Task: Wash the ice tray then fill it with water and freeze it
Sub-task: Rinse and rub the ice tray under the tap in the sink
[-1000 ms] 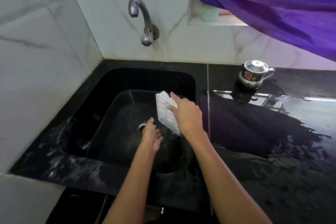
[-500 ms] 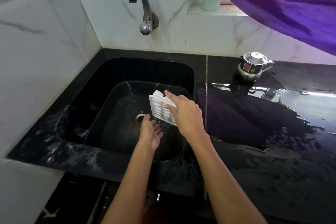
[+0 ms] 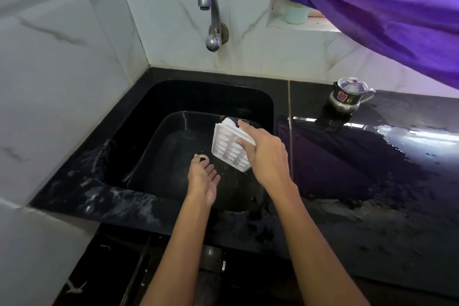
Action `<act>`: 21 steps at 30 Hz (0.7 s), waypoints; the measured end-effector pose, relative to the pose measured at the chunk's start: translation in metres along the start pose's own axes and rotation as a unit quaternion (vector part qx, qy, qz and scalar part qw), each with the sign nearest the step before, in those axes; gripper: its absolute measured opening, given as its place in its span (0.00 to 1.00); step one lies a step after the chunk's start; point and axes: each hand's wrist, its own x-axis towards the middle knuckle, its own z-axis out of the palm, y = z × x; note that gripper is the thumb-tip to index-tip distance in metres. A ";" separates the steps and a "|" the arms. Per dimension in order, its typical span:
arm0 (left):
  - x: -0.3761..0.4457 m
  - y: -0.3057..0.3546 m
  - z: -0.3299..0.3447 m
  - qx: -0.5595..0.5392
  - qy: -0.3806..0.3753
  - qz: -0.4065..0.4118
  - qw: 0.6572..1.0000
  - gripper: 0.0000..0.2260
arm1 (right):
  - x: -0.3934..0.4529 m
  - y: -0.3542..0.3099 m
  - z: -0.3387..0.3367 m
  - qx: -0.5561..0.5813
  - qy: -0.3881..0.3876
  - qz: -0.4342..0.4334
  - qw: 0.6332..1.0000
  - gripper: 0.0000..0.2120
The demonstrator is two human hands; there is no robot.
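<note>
A white ice tray (image 3: 227, 148) is held tilted on its edge over the black sink (image 3: 173, 97), its oval cells facing left. My right hand (image 3: 265, 154) grips its right edge, thumb on the cell side and fingers behind. Below and left of the tray, my left hand (image 3: 203, 179) hangs open over the basin, palm turned up, holding nothing. The drain (image 3: 202, 157) shows just past its fingertips. A chrome tap (image 3: 211, 17) sticks out of the tiled wall above the sink, with no water running.
A wet black counter (image 3: 372, 169) stretches to the right. On it near the wall stands a small steel lidded pot (image 3: 349, 95). A purple curtain (image 3: 385, 12) hangs at the upper right over a window ledge with a pale cup (image 3: 295, 15). White tiled walls close the left and back.
My right hand has turned the tray so its cells show more fully. My left hand stays open below the tray. The view has shifted, so the sink sits slightly elsewhere in frame.
</note>
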 end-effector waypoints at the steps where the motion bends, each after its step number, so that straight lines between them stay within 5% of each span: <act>1: -0.002 0.001 -0.003 -0.002 -0.001 -0.001 1.000 0.25 | -0.003 -0.003 0.002 -0.003 0.005 0.004 1.000 0.20; 21: -0.037 -0.023 -0.026 0.015 -0.016 0.011 1.000 0.26 | -0.067 0.002 0.005 0.107 0.182 -0.006 0.977 0.18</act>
